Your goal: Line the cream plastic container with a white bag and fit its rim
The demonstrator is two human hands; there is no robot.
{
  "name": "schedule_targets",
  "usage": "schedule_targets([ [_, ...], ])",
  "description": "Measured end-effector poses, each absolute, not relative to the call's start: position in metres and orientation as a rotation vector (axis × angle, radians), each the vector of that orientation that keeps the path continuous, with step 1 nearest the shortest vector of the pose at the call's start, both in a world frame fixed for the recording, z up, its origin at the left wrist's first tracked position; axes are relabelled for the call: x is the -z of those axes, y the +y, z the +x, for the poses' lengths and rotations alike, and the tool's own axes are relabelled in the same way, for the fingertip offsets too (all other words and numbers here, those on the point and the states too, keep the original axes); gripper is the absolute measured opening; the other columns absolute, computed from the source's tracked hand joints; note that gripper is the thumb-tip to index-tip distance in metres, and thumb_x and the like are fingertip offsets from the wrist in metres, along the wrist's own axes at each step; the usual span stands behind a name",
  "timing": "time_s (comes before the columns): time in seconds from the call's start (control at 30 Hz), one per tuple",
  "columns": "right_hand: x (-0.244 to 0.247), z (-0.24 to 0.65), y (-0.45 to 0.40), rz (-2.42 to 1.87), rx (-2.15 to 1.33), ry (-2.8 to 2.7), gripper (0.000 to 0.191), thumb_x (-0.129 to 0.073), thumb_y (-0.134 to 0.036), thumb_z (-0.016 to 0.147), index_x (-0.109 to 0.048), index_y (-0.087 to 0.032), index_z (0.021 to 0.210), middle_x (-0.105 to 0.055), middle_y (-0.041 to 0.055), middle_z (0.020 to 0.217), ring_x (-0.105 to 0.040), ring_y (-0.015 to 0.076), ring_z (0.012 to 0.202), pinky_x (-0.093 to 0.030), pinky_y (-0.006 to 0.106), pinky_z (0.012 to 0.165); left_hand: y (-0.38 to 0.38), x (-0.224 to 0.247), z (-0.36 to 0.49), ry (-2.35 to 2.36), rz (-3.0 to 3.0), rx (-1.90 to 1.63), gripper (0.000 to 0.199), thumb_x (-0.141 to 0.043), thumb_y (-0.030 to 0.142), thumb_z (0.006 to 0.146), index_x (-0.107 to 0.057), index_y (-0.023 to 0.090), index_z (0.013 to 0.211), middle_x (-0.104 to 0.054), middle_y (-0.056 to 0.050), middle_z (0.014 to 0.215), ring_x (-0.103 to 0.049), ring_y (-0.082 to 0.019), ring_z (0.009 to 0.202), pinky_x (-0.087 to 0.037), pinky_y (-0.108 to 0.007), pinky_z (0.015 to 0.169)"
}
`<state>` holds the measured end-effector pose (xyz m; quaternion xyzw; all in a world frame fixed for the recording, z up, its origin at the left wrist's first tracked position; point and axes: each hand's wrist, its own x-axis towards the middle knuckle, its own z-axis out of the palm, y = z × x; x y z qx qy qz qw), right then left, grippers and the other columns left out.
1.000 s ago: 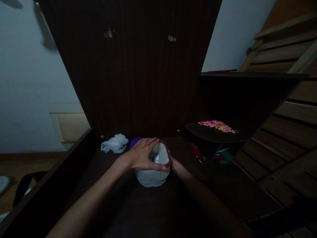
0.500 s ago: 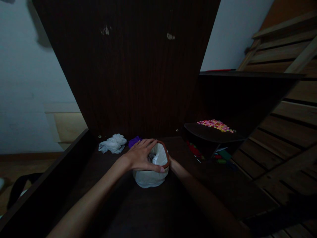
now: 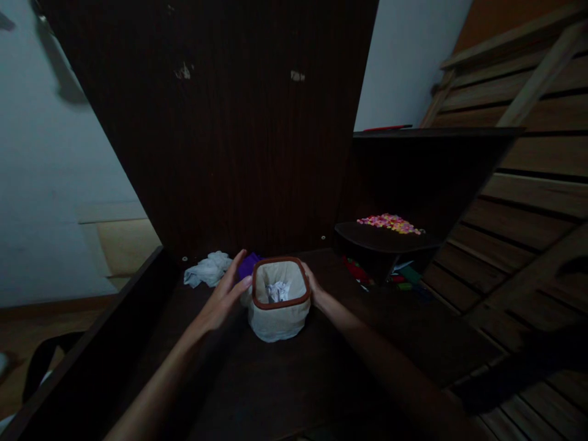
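Note:
A small bin [image 3: 278, 324] with a brown rim and a pale bag over it stands on the dark desk surface [image 3: 271, 386]. Crumpled white paper [image 3: 278, 291] lies inside it. My right hand [image 3: 315, 289] grips the bin's right side, its fingers partly hidden behind the rim. Beside the left side is my left hand [image 3: 225, 300], fingers stretched and thumb apart, holding nothing. A purple item [image 3: 248, 264] shows partly behind the bin. To its left sits a crumpled whitish plastic bag [image 3: 209, 269].
A dark back panel [image 3: 220, 153] rises behind. At right, a small shelf [image 3: 381, 242] carries many pink and yellow pieces [image 3: 389, 223], with red and green items [image 3: 408, 274] below. A raised edge [image 3: 114, 331] borders the left; wooden slats [image 3: 514, 245] stand far right.
My left hand has come off the bin's rim and moved left, opening out. The bin's opening now shows fully. The view has shifted slightly.

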<state>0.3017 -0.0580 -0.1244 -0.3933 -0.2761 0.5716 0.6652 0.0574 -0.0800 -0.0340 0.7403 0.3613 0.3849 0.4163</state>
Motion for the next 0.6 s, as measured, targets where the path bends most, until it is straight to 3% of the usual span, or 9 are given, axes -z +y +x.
schedule_targets([
  [0.13,0.109,0.316,-0.076,-0.966,-1.177,-0.572,0.049,-0.049,-0.063,0.087,-0.075,-0.028,0.109,-0.068,0.0042,0.134,-0.049,0.0312,0.137,-0.034,0.051,0.114,-0.092,0.093,0.037,0.868,1.668,-0.908,0.101,-0.061,0.068,0.084,-0.01,0.029,0.162,-0.01,-0.006,0.171,-0.009,-0.033,0.157,-0.012,-0.055,0.127],
  [0.27,0.09,0.313,-0.092,-0.917,-1.079,-0.716,0.053,-0.051,-0.063,0.086,-0.066,-0.035,0.129,-0.052,-0.0002,0.152,-0.043,0.0298,0.142,-0.027,0.054,0.117,-0.105,0.13,0.044,0.792,1.642,-0.871,0.116,-0.072,0.062,0.08,0.004,0.029,0.161,-0.001,-0.009,0.171,-0.005,-0.035,0.157,-0.009,-0.057,0.126],
  [0.43,0.08,0.295,-0.1,-0.849,-0.975,-1.08,0.049,-0.063,-0.049,0.082,-0.067,-0.029,0.126,-0.054,0.0017,0.15,-0.041,0.0271,0.143,-0.023,0.044,0.122,-0.114,0.129,0.07,0.723,1.623,-0.981,0.134,-0.083,0.056,0.071,0.015,0.028,0.159,-0.008,-0.014,0.17,-0.013,-0.035,0.156,-0.012,-0.055,0.126],
  [0.6,0.086,0.296,-0.106,-0.826,-0.964,-1.197,0.046,-0.058,-0.038,0.083,-0.063,-0.029,0.128,-0.062,0.0025,0.139,-0.053,0.0274,0.13,-0.035,0.043,0.113,-0.11,0.125,0.082,0.623,1.535,-1.08,0.129,-0.081,0.064,0.067,-0.002,0.027,0.162,-0.015,-0.011,0.17,-0.009,-0.036,0.156,-0.014,-0.05,0.127],
])
